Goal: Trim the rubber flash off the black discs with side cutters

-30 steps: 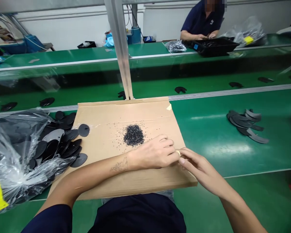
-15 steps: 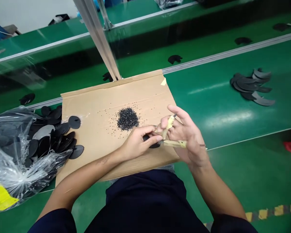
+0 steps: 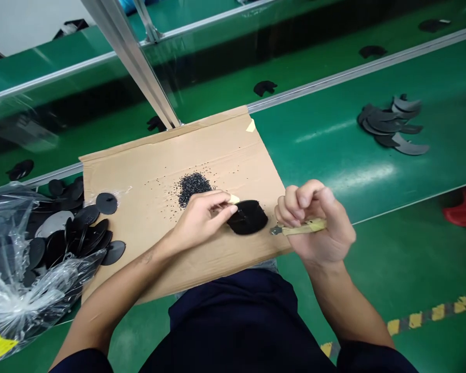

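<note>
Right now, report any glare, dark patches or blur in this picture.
In the head view, pale glare lies on the green tabletop at right; in the head view, white highlights streak the clear plastic bag; same view, the black disc at the left hand is too dark to show much detail, and the right hand shows little blur.

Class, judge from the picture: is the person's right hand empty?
No, the right hand is curled around a tool with a yellowish handle.
</note>
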A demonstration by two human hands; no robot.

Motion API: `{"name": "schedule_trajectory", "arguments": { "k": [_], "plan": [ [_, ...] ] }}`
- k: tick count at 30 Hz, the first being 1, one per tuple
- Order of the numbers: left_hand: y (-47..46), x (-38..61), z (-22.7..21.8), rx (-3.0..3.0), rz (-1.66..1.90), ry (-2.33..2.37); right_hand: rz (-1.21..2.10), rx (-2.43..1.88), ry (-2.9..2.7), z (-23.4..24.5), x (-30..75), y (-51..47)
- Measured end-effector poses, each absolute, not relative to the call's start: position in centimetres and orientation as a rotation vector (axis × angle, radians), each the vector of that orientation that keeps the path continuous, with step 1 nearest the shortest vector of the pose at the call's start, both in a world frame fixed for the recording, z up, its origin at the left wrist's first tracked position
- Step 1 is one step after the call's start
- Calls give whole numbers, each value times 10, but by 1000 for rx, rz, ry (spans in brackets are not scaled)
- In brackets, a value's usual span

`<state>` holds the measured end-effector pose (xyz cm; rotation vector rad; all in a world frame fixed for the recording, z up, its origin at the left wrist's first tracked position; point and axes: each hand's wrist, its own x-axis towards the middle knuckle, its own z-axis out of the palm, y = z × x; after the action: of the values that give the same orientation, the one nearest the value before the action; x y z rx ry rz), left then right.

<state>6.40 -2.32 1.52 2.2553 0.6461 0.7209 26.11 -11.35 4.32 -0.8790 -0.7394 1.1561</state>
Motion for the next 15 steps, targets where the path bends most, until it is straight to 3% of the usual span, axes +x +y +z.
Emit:
{"name": "schedule_trajectory", "arguments": {
  "k": [3, 15],
  "plan": [
    [-17, 73, 8, 2184, 619, 717, 1161, -841, -766, 44, 261, -114],
    [-19, 77, -7, 2977, 745, 513, 1140, -826, -795, 29, 256, -110]
  ]
}}
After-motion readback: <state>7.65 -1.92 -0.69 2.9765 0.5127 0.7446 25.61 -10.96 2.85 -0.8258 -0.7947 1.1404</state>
